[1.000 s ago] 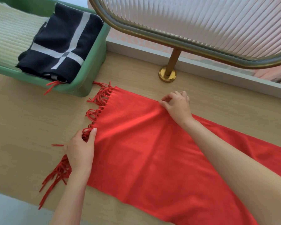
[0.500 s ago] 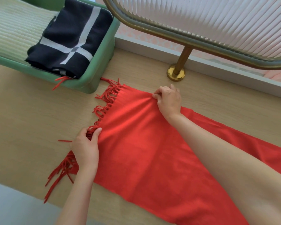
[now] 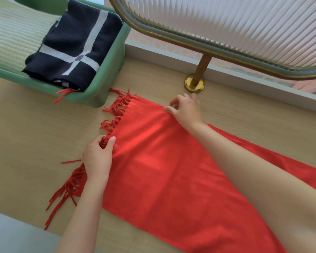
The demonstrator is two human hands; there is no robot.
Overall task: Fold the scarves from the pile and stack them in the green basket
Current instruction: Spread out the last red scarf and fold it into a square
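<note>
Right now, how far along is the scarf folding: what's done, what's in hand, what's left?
Done: a folded navy scarf lies in the green basket with pale ribbed fabric. In hand: the red scarf lies flat and unfolded on the table; the left hand grips its fringed end, the right hand pinches its far edge. Left: folding it and stacking it in the basket. No pile is in view.

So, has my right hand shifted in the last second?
Yes. The right hand has slid left along the far edge of the red scarf, from right of the brass post base to just left of it.
</note>
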